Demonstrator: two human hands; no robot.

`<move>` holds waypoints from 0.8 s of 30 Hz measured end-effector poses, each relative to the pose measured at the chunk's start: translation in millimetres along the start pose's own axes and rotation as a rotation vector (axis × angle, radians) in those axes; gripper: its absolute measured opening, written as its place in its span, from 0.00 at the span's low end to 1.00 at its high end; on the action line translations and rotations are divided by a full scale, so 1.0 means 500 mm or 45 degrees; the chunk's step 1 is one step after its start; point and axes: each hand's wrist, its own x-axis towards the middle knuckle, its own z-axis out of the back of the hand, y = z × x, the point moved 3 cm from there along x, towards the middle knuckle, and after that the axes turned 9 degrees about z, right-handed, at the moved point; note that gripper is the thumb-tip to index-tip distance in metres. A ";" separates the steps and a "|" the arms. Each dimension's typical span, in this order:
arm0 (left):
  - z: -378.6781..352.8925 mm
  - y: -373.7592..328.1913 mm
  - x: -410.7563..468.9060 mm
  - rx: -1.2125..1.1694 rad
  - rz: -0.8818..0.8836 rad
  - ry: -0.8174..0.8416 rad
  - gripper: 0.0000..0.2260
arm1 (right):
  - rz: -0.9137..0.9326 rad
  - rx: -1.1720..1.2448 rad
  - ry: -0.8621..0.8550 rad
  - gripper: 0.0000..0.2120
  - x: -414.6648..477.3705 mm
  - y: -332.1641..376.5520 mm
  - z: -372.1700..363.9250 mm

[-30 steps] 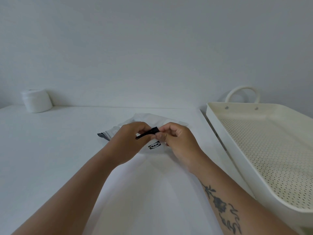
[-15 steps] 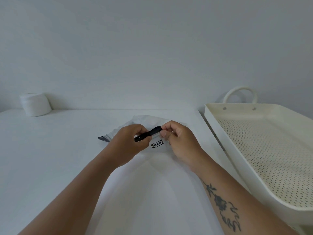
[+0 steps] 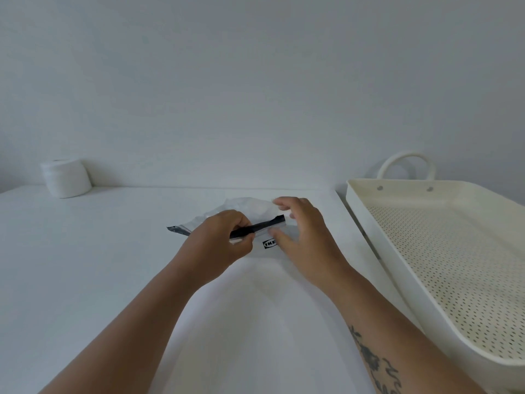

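A clear plastic zip bag [image 3: 250, 207] with a black seal strip [image 3: 265, 224] and a black printed logo lies on the white table [image 3: 85, 265]. My left hand [image 3: 218, 243] pinches the left part of the black strip between thumb and curled fingers. My right hand [image 3: 304, 234] hovers at the strip's right end with its fingers spread and loose, gripping nothing. The bag's far left corner [image 3: 177, 230] sticks out past my left hand.
A cream perforated tray [image 3: 443, 251] with a loop handle [image 3: 406, 163] stands at the right, beside the table's right edge. A white roll [image 3: 66, 177] sits at the back left against the wall.
My right hand has let go of the black strip and spread its fingers. My left hand keeps its pinch. The strip now shows more length between the hands.
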 end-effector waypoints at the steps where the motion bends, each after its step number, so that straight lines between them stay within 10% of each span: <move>1: -0.001 -0.004 0.000 0.013 -0.023 -0.012 0.01 | 0.068 -0.073 0.020 0.16 0.003 0.007 -0.002; 5: -0.002 -0.014 -0.005 0.027 -0.071 -0.037 0.01 | 0.179 -0.310 0.088 0.04 0.013 0.026 -0.009; 24: 0.010 0.019 0.006 -0.051 0.106 0.084 0.04 | -0.144 0.066 -0.012 0.09 0.016 -0.025 0.000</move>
